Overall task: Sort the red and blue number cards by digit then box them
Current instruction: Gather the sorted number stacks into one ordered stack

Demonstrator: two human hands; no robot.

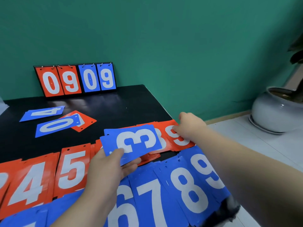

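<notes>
Blue 6-7-8-9 row [164, 199] sat bottom of frame; left hand [108, 167] pinched the blue 3 stack [136, 140] dead centre, right hand [191, 126] curled onto the red 9 pile [180, 143] beside it, so one nudge could've scrambled both piles

A black tabletop [114, 104] carried the cards. A flip scoreboard [75, 79] reading 0 9 0 9 stood at its far edge. Toward the left edge lay a blue 4 card [42, 113], and just beside it a blue 0 card [54, 126] overlapped a red card [86, 122]. A row of red cards, with the red 4 card [27, 182], red 5 card [72, 169] and red 9 card [180, 141] showing, crossed the middle to the right edge. Along the near edge ran the blue 6 card [124, 210], blue 7 card [150, 202], blue 8 card [188, 190] and blue 9 card [206, 171].
</notes>
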